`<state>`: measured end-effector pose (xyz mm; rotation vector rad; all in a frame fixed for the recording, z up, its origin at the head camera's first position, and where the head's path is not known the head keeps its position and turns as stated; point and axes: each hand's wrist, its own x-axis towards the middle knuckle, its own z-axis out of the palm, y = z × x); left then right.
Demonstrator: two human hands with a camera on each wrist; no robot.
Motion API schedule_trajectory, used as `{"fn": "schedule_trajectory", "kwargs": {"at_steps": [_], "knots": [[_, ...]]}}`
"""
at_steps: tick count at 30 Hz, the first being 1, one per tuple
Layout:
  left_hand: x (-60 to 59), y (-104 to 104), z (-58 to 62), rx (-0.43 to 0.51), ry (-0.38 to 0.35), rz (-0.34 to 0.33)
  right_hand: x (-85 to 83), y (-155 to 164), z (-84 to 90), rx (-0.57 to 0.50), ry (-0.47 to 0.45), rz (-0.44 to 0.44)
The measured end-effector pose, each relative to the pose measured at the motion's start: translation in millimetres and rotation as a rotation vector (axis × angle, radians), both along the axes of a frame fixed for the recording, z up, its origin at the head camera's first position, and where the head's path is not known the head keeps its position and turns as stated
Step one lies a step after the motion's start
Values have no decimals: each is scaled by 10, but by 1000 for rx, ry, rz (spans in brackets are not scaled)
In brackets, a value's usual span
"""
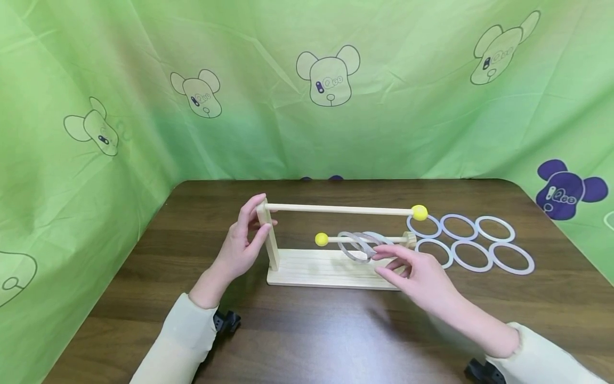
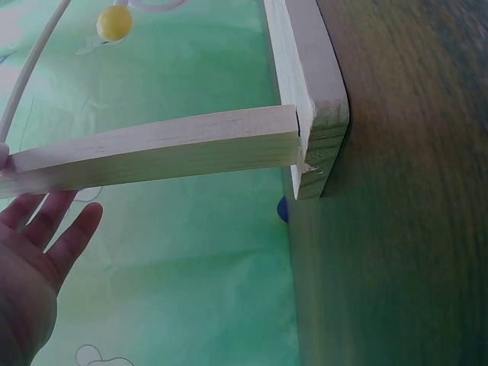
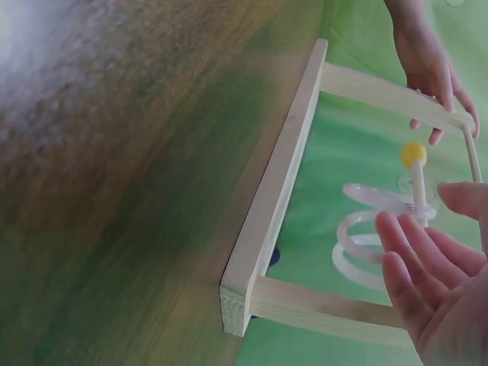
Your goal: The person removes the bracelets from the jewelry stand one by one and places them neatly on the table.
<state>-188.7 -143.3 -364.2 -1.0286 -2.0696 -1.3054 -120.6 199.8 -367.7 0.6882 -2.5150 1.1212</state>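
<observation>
The wooden rack (image 1: 331,266) sits on the dark table (image 1: 307,330), its flat base running left to right in front of me. My left hand (image 1: 242,240) is at the rack's left upright post (image 1: 269,234): the thumb and fingers are curled loosely about the top of the post, and in my left wrist view the fingers (image 2: 53,229) lie straight and slightly spread beside it. From that post the upper dowel (image 1: 340,210) runs level to the right and ends in a yellow ball (image 1: 419,213). My right hand (image 1: 412,272) is at the rack's right half, fingers straight and a little apart, their tips at the clear rings (image 1: 360,246) that hang tilted on the lower dowel (image 1: 364,239); whether they quite touch the rings I cannot tell. That lower dowel points left from the rack's short right post (image 1: 409,240), ending in a second yellow ball (image 1: 321,239). To the right of the rack, six more white rings (image 1: 472,242) lie flat on the table in two rows of three. Behind the rack hangs a green cloth (image 1: 307,96) printed with bear heads.
</observation>
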Motion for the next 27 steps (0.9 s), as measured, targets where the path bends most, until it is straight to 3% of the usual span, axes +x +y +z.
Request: {"fn": "schedule_trajectory", "kwargs": {"at_steps": [6,13,27], "knots": [[3,-1,8,0,-7,0,-2,-39,-1,44,-20,-41],[7,2,9,0,-5,2,-44,-145,-50,36,-79,-8],[0,-5,13,-6,-10,-5,-141,-371,-130,-140,-158,140]]}}
